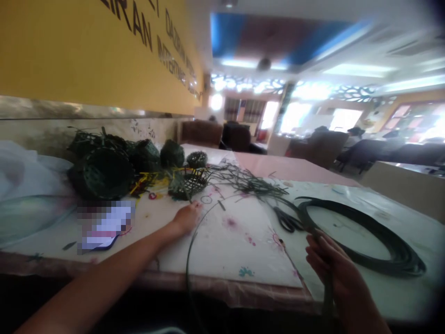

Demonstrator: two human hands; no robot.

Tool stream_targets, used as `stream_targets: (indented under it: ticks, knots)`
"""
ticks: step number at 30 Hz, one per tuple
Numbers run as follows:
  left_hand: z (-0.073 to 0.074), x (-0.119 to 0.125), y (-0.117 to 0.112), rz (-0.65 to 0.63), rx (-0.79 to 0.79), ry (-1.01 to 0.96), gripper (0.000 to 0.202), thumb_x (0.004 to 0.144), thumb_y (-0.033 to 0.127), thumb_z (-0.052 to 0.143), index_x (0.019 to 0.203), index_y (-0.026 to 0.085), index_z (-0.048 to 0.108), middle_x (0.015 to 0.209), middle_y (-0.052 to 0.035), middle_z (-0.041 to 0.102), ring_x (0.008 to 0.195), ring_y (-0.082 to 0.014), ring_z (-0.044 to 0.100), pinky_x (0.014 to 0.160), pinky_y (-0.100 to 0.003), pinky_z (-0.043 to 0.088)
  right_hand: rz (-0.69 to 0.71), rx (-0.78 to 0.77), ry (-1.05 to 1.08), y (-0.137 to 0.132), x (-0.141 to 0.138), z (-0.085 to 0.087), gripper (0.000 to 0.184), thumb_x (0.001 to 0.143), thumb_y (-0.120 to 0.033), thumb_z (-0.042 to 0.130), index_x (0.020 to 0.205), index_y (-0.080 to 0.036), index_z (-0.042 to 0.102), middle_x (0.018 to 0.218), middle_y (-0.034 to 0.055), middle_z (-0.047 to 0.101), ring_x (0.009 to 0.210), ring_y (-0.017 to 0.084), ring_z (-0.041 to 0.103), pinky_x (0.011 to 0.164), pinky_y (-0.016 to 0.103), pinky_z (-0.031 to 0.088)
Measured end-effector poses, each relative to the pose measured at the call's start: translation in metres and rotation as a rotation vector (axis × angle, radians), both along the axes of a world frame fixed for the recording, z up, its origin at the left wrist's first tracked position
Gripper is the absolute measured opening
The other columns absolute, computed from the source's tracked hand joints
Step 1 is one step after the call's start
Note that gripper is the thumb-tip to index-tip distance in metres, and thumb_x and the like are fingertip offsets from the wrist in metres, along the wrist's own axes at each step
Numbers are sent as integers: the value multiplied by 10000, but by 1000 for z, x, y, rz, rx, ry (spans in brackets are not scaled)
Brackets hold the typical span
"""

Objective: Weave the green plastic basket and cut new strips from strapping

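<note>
My left hand (189, 217) reaches across the white sheet with its fingers pinched. A thin dark green strip runs down from a partly woven openwork basket (187, 184) to these fingertips; blur hides the exact grip. Nearer me, on the right, my right hand (330, 260) is closed around a flat dark green plastic strip (327, 294), which hangs below it. Just beyond that hand lies a big coil of dark green strip (377, 223). Black-handled scissors (288, 220) rest to the left of the coil. One long thin strip (189, 260) curves over the table's front edge between my arms.
Several dark green woven baskets (108, 172) stand along the wall. Loose cut strips (250, 181) are heaped behind my left hand. A phone (107, 227) lies at left, near a clear plastic bag (31, 176). Chairs (201, 134) and seated people (356, 134) are farther back.
</note>
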State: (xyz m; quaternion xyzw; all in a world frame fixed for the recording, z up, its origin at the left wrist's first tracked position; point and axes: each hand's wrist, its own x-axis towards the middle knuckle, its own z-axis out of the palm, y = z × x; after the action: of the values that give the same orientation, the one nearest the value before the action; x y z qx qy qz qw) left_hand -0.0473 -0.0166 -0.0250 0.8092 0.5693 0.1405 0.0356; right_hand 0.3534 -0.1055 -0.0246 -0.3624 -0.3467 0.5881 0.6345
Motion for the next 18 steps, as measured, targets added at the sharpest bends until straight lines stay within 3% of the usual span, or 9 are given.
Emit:
stream_targets:
  ticks: [4,7,9,11,15,18]
  knots:
    - [-9,0,6,59,-34,-18,227,893,159,451,986,107,652,1030,-174,654,841,-238,651,762,-327,474,-12,-107,27,-3,-1,-24,399,660,-318,853,999,-200,679,608,-81,390,374,-1,303,316,116,308]
    - [-6,-27,-12,-16,-67,-21,159,879,176,495,894,147,650,912,-114,668,837,-216,631,770,-296,455,25,-140,56,-2,0,-30,432,647,-319,859,1015,-195,670,609,-87,379,372,5,303,296,120,307]
    - [1,-57,-24,-71,-83,-13,136,861,179,518,814,171,645,905,-83,664,829,-201,614,780,-284,441,28,-153,75,-1,1,-31,438,650,-317,858,1024,-200,664,613,-89,377,373,7,304,291,121,308]
    - [13,-92,-28,-43,-55,-16,180,876,179,472,816,174,642,876,-81,650,809,-211,597,767,-304,429,18,-161,86,0,3,-31,439,657,-318,855,1034,-203,661,616,-89,377,374,8,306,288,122,311]
    - [40,-154,-8,192,213,-158,95,796,224,616,732,180,671,808,-56,612,735,-193,562,731,-282,416,-20,-154,93,0,1,-29,429,632,-309,872,996,-203,670,610,-85,395,374,11,318,292,129,331]
    - [56,-173,4,270,308,-163,156,761,191,643,901,164,707,948,-76,613,806,-200,543,716,-271,403,-49,-138,100,-1,0,-26,419,629,-301,872,981,-196,672,601,-86,389,370,10,312,291,128,326]
